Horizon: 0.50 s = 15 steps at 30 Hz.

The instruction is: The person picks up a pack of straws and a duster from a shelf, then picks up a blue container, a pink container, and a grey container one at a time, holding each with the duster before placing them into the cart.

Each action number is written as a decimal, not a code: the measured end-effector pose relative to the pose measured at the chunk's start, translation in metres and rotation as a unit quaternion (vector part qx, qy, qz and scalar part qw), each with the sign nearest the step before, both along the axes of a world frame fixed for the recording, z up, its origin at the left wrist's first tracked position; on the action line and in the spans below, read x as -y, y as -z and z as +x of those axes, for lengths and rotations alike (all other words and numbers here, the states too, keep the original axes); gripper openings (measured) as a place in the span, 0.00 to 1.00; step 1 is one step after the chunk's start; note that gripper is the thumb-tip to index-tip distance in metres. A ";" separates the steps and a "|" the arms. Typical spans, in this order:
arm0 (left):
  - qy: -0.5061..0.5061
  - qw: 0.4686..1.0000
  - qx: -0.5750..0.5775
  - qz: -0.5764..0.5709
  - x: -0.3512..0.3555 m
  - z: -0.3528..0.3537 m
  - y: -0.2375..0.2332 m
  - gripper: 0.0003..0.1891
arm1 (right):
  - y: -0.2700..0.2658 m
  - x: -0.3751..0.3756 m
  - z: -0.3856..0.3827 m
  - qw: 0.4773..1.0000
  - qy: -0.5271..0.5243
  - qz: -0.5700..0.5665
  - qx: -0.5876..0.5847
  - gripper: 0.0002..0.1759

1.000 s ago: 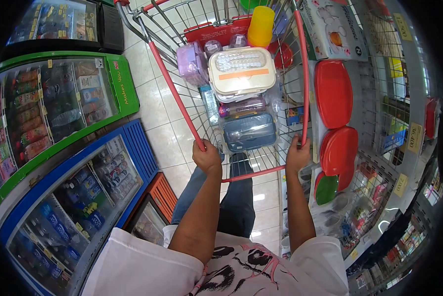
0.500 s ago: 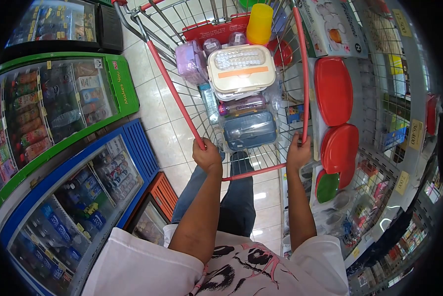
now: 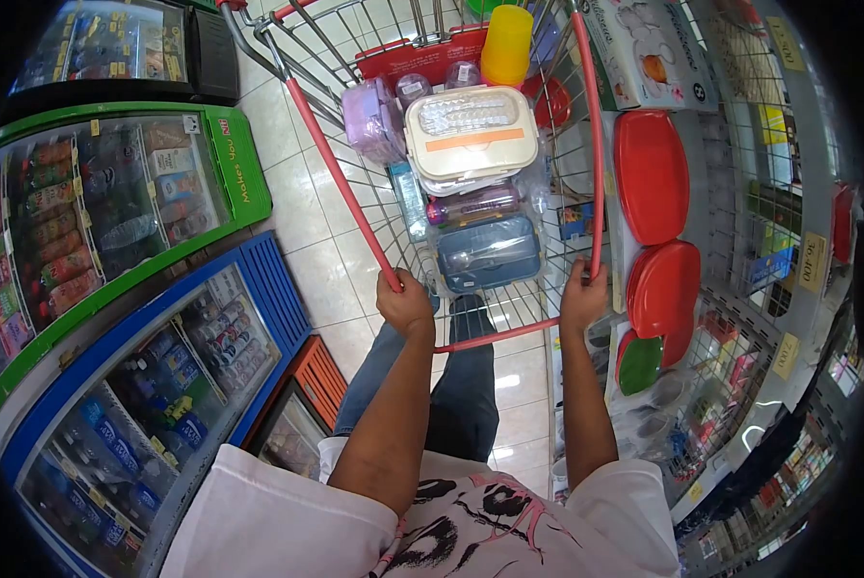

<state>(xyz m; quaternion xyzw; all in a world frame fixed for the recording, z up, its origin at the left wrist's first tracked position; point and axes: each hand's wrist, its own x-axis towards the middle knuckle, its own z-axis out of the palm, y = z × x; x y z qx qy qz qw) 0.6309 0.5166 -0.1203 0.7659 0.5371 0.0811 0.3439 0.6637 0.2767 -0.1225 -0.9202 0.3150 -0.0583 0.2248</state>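
My left hand (image 3: 405, 302) is closed round the near left corner of the shopping cart's red rail (image 3: 343, 189). My right hand (image 3: 583, 297) grips the same frame at its near right corner. Inside the wire cart lie a blue-grey lunch box (image 3: 491, 253) with a spoon under its clear wrap, a purple bottle (image 3: 474, 205) and a cream lunch box (image 3: 471, 138) with an orange stripe. A wrapped lilac container (image 3: 372, 119) is left of the cream box. Yellow cups (image 3: 506, 46) stand stacked at the far end, beside a red bowl (image 3: 551, 102).
Along the left stand a green-framed drinks fridge (image 3: 240, 164) and a blue-framed one (image 3: 270, 279). A shelf on the right holds red plastic trays (image 3: 652, 178), a green dish (image 3: 639, 364) and a boxed cup set (image 3: 652, 53). Pale floor tiles (image 3: 324, 276) lie between.
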 end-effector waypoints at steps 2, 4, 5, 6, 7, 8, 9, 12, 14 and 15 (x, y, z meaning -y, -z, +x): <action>-0.001 1.000 0.000 -0.001 0.000 0.000 -0.001 0.09 | -0.001 0.000 0.000 1.000 -0.003 -0.005 0.008 0.15; -0.002 1.000 0.000 -0.003 0.001 0.001 -0.003 0.09 | 0.000 0.001 0.000 1.000 -0.002 -0.008 0.008 0.15; -0.002 1.000 -0.004 -0.002 0.001 0.002 -0.005 0.09 | 0.001 0.001 0.000 1.000 -0.003 -0.010 0.010 0.15; -0.002 1.000 -0.008 -0.001 0.001 0.003 -0.006 0.10 | 0.002 0.001 0.000 1.000 -0.003 -0.009 0.009 0.15; -0.002 1.000 -0.009 -0.001 0.001 0.002 -0.005 0.10 | 0.002 0.001 0.000 1.000 -0.003 -0.008 0.009 0.15; 0.001 1.000 0.001 0.002 0.001 0.001 -0.004 0.10 | 0.002 0.001 -0.001 1.000 -0.004 -0.007 0.009 0.16; 0.004 1.000 0.010 0.005 0.001 0.001 -0.003 0.10 | 0.003 0.002 -0.001 1.000 -0.004 -0.007 0.009 0.16; 0.005 1.000 -0.006 0.006 0.001 0.002 -0.004 0.09 | 0.001 0.002 0.000 1.000 -0.005 -0.002 0.008 0.16; 0.005 1.000 -0.001 0.009 0.001 0.000 0.001 0.09 | -0.002 0.000 0.001 1.000 0.004 0.002 0.002 0.16; 0.006 1.000 0.004 0.012 0.000 -0.002 0.004 0.09 | 0.000 0.000 0.001 1.000 0.004 0.002 0.001 0.16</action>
